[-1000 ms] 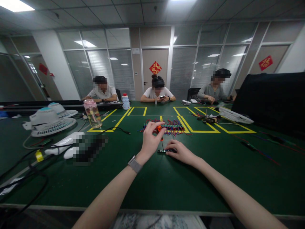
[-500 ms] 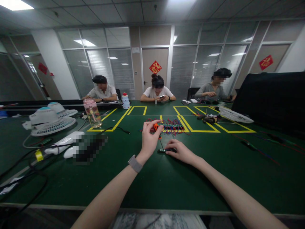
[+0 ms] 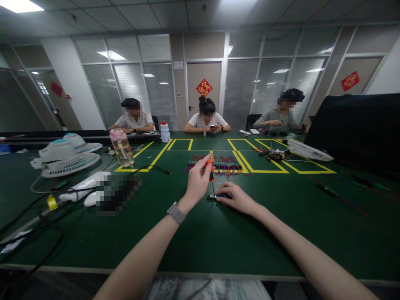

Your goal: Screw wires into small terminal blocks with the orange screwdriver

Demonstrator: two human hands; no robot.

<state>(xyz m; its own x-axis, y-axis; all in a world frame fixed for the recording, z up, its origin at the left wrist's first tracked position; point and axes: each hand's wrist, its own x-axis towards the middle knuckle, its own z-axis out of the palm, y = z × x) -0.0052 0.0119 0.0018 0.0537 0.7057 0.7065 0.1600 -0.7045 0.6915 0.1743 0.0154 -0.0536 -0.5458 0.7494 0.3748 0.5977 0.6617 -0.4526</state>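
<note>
My left hand (image 3: 199, 176), with a watch on its wrist, is closed around the orange handle of a screwdriver (image 3: 211, 170). The screwdriver stands nearly upright, and its thin shaft reaches down to a small circuit board (image 3: 212, 197) on the green table. My right hand (image 3: 233, 196) rests on the table with its fingers closed on the right end of that board, hiding part of it. Whether the tip sits in a screw is too small to tell. Just beyond the hands lies a row of circuit boards with red and blue wires (image 3: 229, 166).
A pink-lidded bottle (image 3: 121, 148), fans (image 3: 70, 160), a white power strip (image 3: 84, 186) and black cables lie to the left. Pliers-like tools (image 3: 273, 155) and a white fan grille (image 3: 308, 151) are at right. Several people sit across the table (image 3: 187, 246).
The screwdriver has come from a leaning to a more upright position. My left fingers have straightened and shifted around its handle. The right hand stays on the board.
</note>
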